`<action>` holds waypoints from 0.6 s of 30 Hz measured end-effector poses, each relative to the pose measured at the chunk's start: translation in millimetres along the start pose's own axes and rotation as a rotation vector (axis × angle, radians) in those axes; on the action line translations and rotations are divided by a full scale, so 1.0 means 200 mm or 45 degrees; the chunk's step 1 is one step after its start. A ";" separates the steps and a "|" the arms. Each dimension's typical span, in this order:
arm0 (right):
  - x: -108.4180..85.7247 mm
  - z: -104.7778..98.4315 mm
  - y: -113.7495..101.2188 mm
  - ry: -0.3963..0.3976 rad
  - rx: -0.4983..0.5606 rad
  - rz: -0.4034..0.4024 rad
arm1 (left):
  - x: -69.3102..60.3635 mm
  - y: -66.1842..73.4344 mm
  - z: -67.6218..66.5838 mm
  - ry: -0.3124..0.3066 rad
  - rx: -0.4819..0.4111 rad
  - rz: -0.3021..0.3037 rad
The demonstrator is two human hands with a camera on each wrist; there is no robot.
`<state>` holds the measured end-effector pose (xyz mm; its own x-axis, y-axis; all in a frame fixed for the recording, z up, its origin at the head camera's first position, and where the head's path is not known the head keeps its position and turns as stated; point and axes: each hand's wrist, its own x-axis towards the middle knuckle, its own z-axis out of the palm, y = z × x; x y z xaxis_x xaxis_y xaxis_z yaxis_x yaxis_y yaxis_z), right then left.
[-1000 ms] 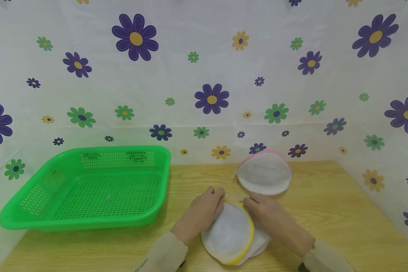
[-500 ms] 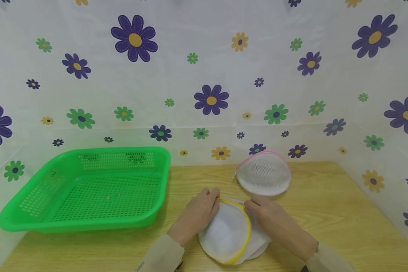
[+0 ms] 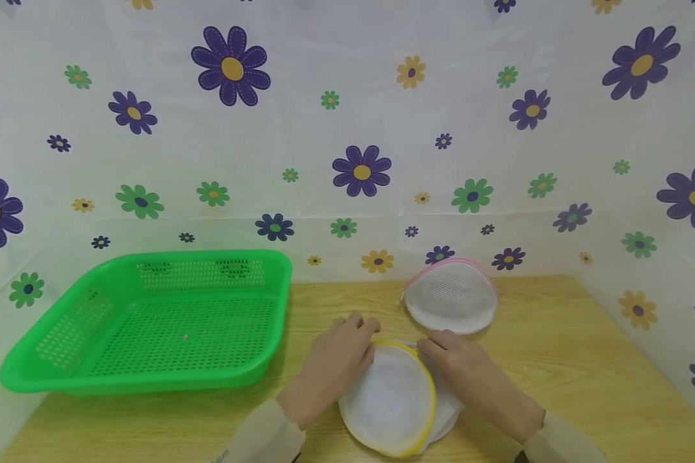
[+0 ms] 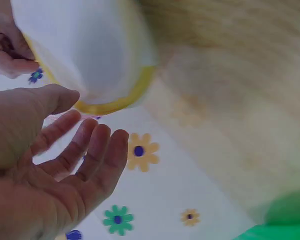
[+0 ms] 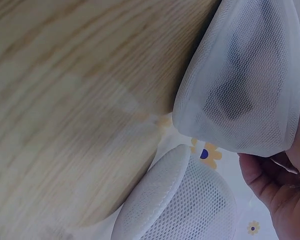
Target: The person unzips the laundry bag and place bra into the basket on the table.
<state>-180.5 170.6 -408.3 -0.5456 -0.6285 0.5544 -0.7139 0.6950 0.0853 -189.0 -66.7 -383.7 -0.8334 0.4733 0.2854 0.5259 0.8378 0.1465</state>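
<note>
A round white mesh laundry bag with a yellow zip edge (image 3: pixel 387 395) stands tilted on the table between my hands. My right hand (image 3: pixel 469 376) pinches its upper edge near the zip, fingers curled. My left hand (image 3: pixel 338 360) is at the bag's upper left; in the left wrist view its fingers (image 4: pixel 106 155) are spread and loosely bent, and the thumb lies at the yellow edge without closing on it. Behind the yellow rim shows the bag's fine mesh side (image 5: pixel 245 80), with a dark shape seen through it.
A white mesh bag with a pink edge (image 3: pixel 452 297) lies just behind my right hand. A green plastic basket (image 3: pixel 280 308) with a perforated floor stands at the left of the wooden table (image 3: pixel 556 360). A flower-print sheet (image 3: pixel 301 128) hangs behind and at the sides.
My left hand has loosened from the bag's upper edge, its fingers lifting slightly. The yellow rim swung a little left, then back right. My right hand keeps its pinch almost in place.
</note>
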 end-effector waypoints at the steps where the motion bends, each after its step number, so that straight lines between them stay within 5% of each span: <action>1: 0.00 0.00 0.00 0.003 -0.007 -0.004 | 0.01 0.01 -0.01 -0.019 -0.010 0.022; 7: 0.01 -0.01 0.00 0.004 -0.057 -0.033 | 0.07 0.03 -0.01 -0.103 -0.071 0.153; 18: 0.00 -0.01 0.00 0.019 -0.055 -0.053 | 0.09 0.01 0.04 -0.072 -0.014 0.226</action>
<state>-180.7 170.8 -406.6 -0.5091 -0.6520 0.5618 -0.7160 0.6831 0.1439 -203.8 -54.8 -385.6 -0.7355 0.6281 0.2541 0.6671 0.7369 0.1094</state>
